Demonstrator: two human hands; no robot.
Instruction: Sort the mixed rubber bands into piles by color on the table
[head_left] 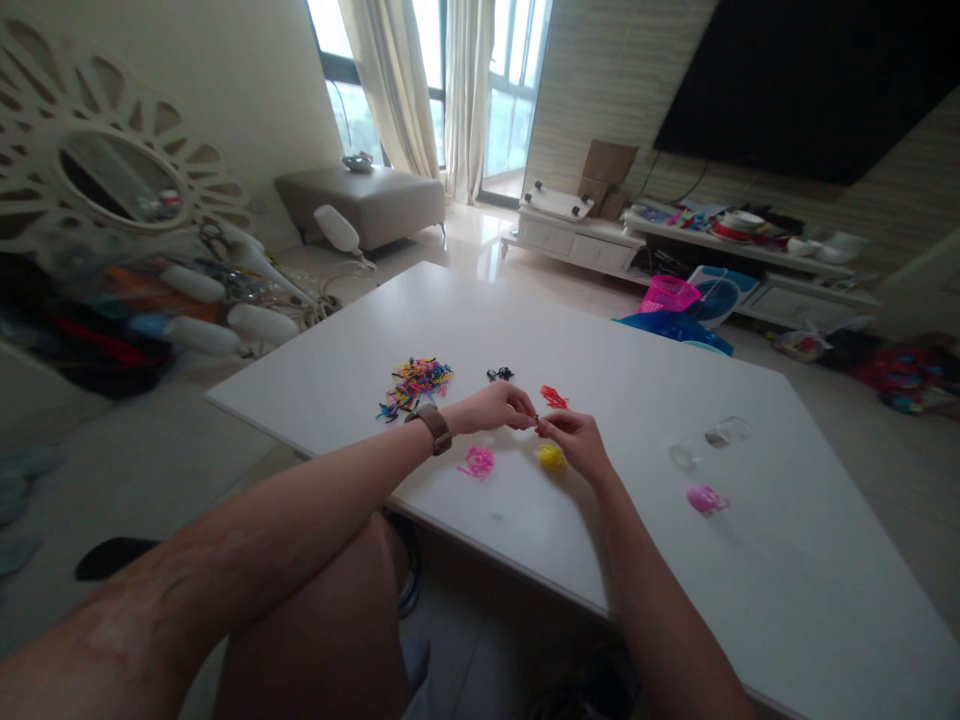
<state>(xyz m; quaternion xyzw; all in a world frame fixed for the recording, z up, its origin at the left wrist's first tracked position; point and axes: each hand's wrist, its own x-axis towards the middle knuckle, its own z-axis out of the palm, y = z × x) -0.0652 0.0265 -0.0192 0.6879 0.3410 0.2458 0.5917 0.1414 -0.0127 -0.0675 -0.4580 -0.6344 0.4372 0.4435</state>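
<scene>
My left hand (510, 406), with a brown watch (435, 428) on its wrist, and my right hand (576, 438) meet above the table. Both have their fingertips pinched together around a tiny dark piece, too small to name. A mixed pile of colourful small rubber bands (418, 384) lies left of my left hand. Around the hands are sorted little heaps: black bands (500, 374) behind, red bands (553, 397) behind the right hand, pink bands (478, 462) in front of the left, and yellow bands (552, 458) close beside the right hand.
On the white table (630, 400), a clear jar (727, 432), a clear ring-like lid (683, 457) and a pink cup-like object (705, 499) stand to the right. White lamp arms (262, 325) reach near the table's left edge. Beyond it are a pink basket (670, 293) and a TV cabinet (574, 245).
</scene>
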